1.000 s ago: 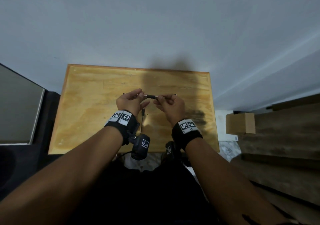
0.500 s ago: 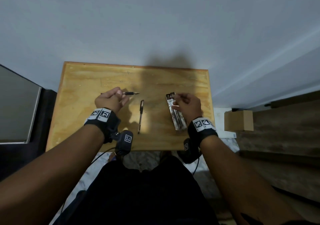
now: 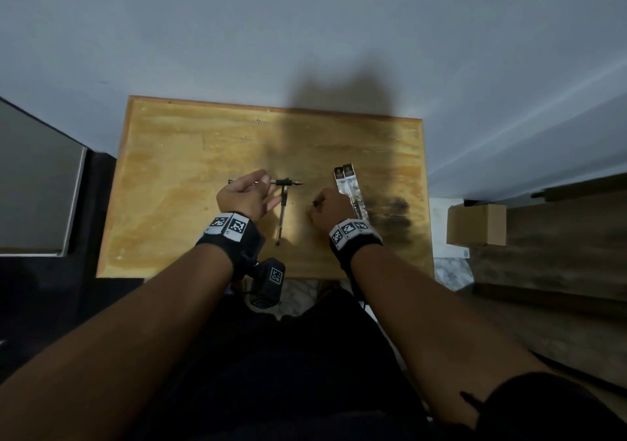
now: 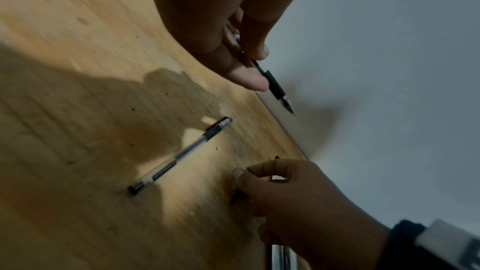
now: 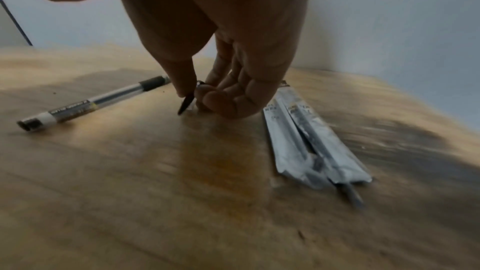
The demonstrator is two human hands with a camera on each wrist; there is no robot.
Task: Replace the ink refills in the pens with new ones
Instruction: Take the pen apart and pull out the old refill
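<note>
My left hand (image 3: 251, 193) grips a black-gripped pen (image 3: 285, 182) level above the wooden table (image 3: 169, 169), its bare tip pointing right. In the left wrist view, thumb and fingers (image 4: 255, 81) pinch that pen (image 4: 275, 87) by the barrel. A second clear pen (image 3: 281, 218) lies on the table just below it. My right hand (image 3: 325, 206) is curled low over the table and pinches a small dark pointed piece (image 5: 185, 105), seemingly a pen cap, whose tip touches the wood. Silver refill packets (image 3: 351, 193) lie just right of that hand.
The table stands against a pale wall. A dark cabinet with a grey panel (image 3: 37, 182) is to the left. A cardboard box (image 3: 475, 225) sits on the floor at the right. The lying pen (image 5: 91, 104) and packets (image 5: 311, 141) flank my right hand.
My right hand left the top of the refill packets and came down to the table between pen and packets. My left hand carried its pen rightward, over the top of the lying pen.
</note>
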